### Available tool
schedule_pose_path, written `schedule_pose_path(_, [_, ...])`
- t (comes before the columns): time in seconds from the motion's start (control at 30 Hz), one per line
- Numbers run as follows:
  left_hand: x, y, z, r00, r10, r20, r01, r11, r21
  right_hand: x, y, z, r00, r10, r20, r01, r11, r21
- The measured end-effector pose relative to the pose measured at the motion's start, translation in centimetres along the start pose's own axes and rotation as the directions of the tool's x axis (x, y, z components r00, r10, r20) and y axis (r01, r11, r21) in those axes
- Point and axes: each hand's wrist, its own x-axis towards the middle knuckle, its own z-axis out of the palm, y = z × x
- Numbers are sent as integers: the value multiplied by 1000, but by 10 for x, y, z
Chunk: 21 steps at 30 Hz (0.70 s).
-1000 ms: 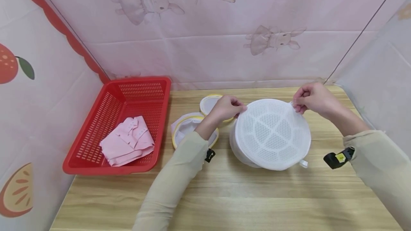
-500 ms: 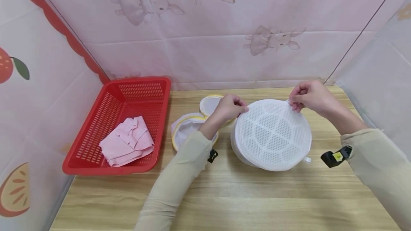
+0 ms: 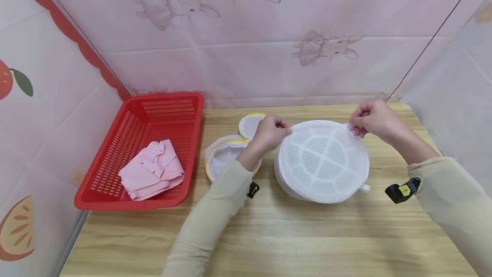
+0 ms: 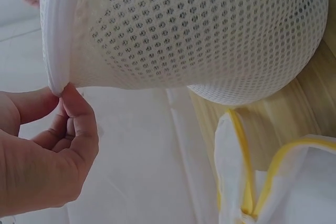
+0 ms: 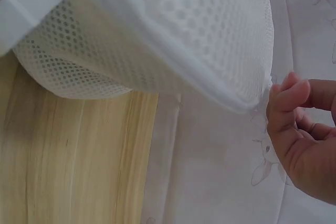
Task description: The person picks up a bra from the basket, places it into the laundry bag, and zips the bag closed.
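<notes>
A round white mesh laundry bag (image 3: pixel 323 161) stands on the table, its flat mesh top facing up and tilted toward me. My left hand (image 3: pixel 272 131) pinches the far-left edge of its rim between thumb and forefinger; in the left wrist view, those fingertips (image 4: pixel 65 92) grip the white zipper band. At the far-right edge, my right hand (image 3: pixel 370 119) pinches a small white piece that looks like the zipper pull, as the right wrist view shows close against the rim. A white fabric tab (image 3: pixel 364 187) sticks out at the bag's near right.
Left of the bag lies a small white pouch (image 3: pixel 226 157) with yellow trim, its round lid (image 3: pixel 251 125) flipped back, partly hidden by my left arm. Farther left, a red plastic basket (image 3: pixel 196 140) holds a folded pink shirt (image 3: pixel 153 170). A patterned backdrop (image 3: pixel 246 72) rises behind the table.
The bag's top and both hands shift slightly right, then back left. The right hand dips a little left, then returns to the right. Both grips stay the same.
</notes>
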Motion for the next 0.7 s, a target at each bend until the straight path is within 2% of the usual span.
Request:
schedule_pose_path(0.1, [-1,-4,-3,1000,-24,2,24,999,-26,-2,7,-2,1000,11,13,-10,1000,-3])
schedule_pose_path(0.37, [-1,-11,-7,999,-22,26,24,997,-78,-5,14,-3,999,41,25,-41,999,1])
schedule_pose_path(0.7, [-2,-7,-11,997,-11,81,17,997,-73,-4,7,-3,1000,-13,16,13,1000,-4])
